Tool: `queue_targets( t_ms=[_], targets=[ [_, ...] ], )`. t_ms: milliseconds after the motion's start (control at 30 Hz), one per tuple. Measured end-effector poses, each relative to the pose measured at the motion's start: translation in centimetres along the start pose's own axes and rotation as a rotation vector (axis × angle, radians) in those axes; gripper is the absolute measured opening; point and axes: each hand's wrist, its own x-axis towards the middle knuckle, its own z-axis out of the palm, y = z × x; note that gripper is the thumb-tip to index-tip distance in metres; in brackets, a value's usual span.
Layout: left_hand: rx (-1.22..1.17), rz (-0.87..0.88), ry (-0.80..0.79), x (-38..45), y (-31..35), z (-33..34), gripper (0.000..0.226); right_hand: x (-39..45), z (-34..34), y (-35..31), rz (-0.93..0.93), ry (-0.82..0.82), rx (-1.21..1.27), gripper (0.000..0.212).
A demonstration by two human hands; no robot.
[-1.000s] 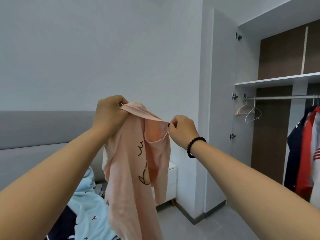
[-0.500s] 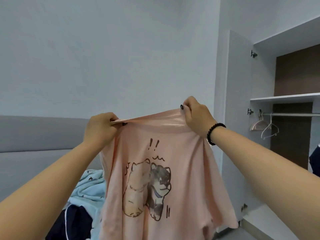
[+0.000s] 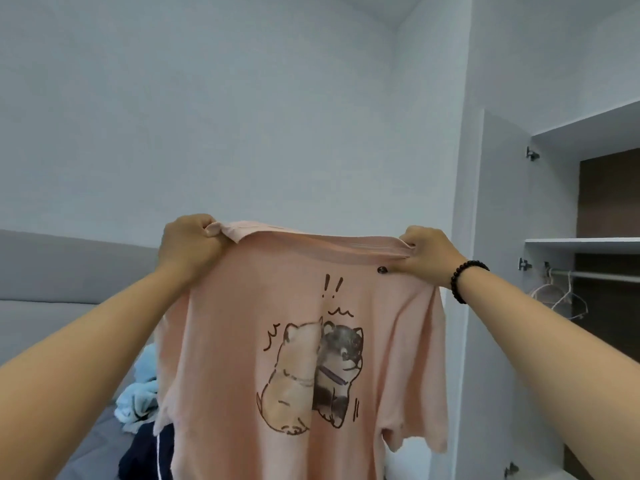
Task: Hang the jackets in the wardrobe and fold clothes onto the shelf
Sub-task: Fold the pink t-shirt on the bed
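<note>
The left hand (image 3: 189, 244) at 10 o'clock and the right hand (image 3: 428, 255) at 2 o'clock — fingers curled tight — pinch the pink T-shirt (image 3: 298, 348) by its shoulders, spread flat.

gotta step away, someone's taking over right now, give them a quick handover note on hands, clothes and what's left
Left hand and right hand each grip a top corner of the pink t-shirt, held up spread out, print facing the camera.
Light blue garment and a dark one lie on the bed.
Wardrobe shelf is open, empty hangers on the rail.
Nothing visibly folded yet; fold the shirt, shelve it, then the rest.
</note>
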Motion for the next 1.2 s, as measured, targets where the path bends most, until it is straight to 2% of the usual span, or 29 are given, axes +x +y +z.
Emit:
queue_targets(
  t_ms=[100,233,300,367,433,467,533,600,733,867,933,1033,1067,1100,1167,1200],
  targets=[
    [-0.01,0.039,0.067,0.7,0.8,-3.4,0.035,0.0,-1.2,-1.9,-0.036,0.044,0.082,0.035],
    [-0.137,0.083,0.08,2.8,2.1,-8.0,0.022,-0.2,-3.6,-4.2,0.031,0.146,0.498,0.025],
    [-0.246,0.129,0.096,4.1,3.1,-10.7,0.031,-0.3,-4.9,-5.6,0.04,0.205,0.62,0.024],
    [-0.274,0.191,0.154,5.4,3.8,-12.9,0.039,-0.3,-5.6,-7.0,0.016,0.272,0.693,0.031],
    [-0.194,0.267,0.177,6.2,3.7,-14.2,0.049,-0.4,-5.4,-8.1,-0.012,0.29,0.706,0.053],
    [-0.134,0.3,0.155,6.2,3.1,-14.5,0.056,-0.6,-4.9,-8.5,-0.013,0.277,0.682,0.062],
    [0.022,0.341,0.068,5.6,1.0,-14.4,0.065,-0.9,-2.9,-8.8,0.008,0.237,0.593,0.064],
    [0.151,0.322,-0.038,4.1,-2.4,-13.6,0.073,-1.5,0.3,-8.4,0.018,0.169,0.499,0.056],
    [0.264,0.213,-0.273,-1.4,-10.6,-10.8,0.07,-3.5,9.0,-6.7,0.016,-0.048,0.406,0.053],
    [0.229,-0.011,-0.564,-8.4,-19.7,-8.1,0.042,-6.7,19.5,-4.0,0.078,-0.386,0.412,0.064],
    [0.255,-0.112,-0.773,-11.7,-24.5,-6.7,0.053,-8.0,25.0,-2.0,0.126,-0.634,0.353,0.072],
    [0.277,-0.27,-0.971,-15.0,-31.2,-3.9,0.082,-8.4,33.4,0.0,0.169,-0.915,0.303,0.049],
    [0.274,-0.304,-1.0,-15.7,-33.2,-2.6,0.085,-8.0,36.3,0.4,0.169,-0.953,0.295,0.045],
    [0.282,-0.328,-1.013,-16.3,-35.3,-1.2,0.078,-7.4,39.2,0.8,0.166,-0.965,0.282,0.042],
    [0.343,-0.363,-0.995,-16.8,-39.0,2.0,0.053,-5.4,45.0,1.5,0.144,-0.92,0.233,0.037],
    [0.387,-0.374,-0.975,-16.6,-40.6,3.6,0.049,-4.1,47.7,1.8,0.136,-0.884,0.216,0.037]
  ],
)
